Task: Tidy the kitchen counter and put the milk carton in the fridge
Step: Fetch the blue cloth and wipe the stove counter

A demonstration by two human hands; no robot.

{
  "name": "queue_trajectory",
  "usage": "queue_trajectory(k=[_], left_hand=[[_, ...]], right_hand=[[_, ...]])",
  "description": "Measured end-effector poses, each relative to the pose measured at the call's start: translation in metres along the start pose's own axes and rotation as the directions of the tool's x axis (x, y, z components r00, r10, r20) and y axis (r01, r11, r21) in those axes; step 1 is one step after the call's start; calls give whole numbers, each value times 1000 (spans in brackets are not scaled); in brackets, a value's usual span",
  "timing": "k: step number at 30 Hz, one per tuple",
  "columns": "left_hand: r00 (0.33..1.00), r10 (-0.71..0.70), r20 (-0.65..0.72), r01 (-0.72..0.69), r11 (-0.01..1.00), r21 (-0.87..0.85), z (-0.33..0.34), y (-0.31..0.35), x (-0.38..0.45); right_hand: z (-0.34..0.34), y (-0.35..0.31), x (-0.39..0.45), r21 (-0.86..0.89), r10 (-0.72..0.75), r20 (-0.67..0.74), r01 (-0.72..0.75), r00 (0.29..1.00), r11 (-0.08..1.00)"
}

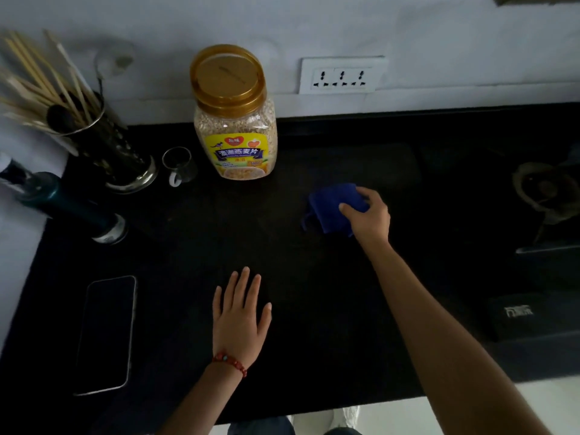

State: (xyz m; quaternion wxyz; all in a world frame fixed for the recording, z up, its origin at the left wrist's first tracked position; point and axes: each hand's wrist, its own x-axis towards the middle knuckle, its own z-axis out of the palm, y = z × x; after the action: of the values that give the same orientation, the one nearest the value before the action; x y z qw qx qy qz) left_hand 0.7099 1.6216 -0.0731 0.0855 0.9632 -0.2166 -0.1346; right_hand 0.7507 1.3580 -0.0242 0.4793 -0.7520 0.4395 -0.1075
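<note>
Right hand (pixel 368 215) grips a soft blue cloth (pixel 329 208); left hand (pixel 240 312) rests flat, fingers straight, on glossy black counter (pixel 314 324).

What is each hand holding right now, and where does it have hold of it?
The right hand grips a blue cloth by its near right edge, fingers and thumb curled over it. The left hand holds nothing; it lies flat, fingers straight, on the black counter.

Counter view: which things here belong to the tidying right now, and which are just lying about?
In the job: blue cloth, gripped by the right hand; black counter; left hand flat on it.

Lying about: oat jar, phone, glass cup, chopstick holder. No milk carton visible.
</note>
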Motion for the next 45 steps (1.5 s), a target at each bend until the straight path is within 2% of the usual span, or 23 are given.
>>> queue_trajectory(k=[4, 8, 13, 16, 19, 21, 25, 28, 31, 37, 41, 45], left_hand=[[1000, 8, 0, -8, 1000, -9, -3, 4, 0], [1000, 15, -23, -17, 998, -55, -3, 13, -3], [985, 174, -10, -174, 976, -134, -1, 61, -24], [943, 333, -17, -330, 925, -186, 8, 106, -45], [899, 437, -10, -426, 871, -247, 20, 166, -72], [864, 503, 5, -479, 827, -295, 32, 211, -94], [750, 654, 99, -594, 731, -336, 69, 301, -146], [695, 654, 300, -532, 748, -398, 102, 362, -181], [683, 565, 463, -386, 818, -427, 132, 412, -202], [632, 457, 626, -289, 888, -357, 179, 484, -207], [634, 313, 707, -152, 947, -283, 222, 523, -185], [622, 256, 740, -107, 964, -244, 250, 575, -171]], right_hand=[[-40, 32, -47, 94, 93, -46, -89, 995, 992], [-90, 70, -97, 186, 126, -133, -100, 983, 978], [-165, 131, -150, 360, 264, -239, -167, 934, 918], [-212, 176, -187, 437, 331, -307, -176, 892, 882], [-260, 227, -226, 486, 410, -370, -202, 833, 850], [-290, 264, -252, 518, 475, -403, -233, 782, 823], [-346, 339, -307, 567, 606, -454, -312, 654, 762], [-381, 390, -346, 599, 688, -481, -370, 543, 710], [-409, 433, -381, 659, 768, -481, -404, 423, 635], [-452, 490, -412, 774, 877, -428, -413, 218, 480], [-485, 521, -395, 811, 910, -377, -413, 169, 413], [-537, 552, -354, 805, 913, -375, -433, 159, 406]])
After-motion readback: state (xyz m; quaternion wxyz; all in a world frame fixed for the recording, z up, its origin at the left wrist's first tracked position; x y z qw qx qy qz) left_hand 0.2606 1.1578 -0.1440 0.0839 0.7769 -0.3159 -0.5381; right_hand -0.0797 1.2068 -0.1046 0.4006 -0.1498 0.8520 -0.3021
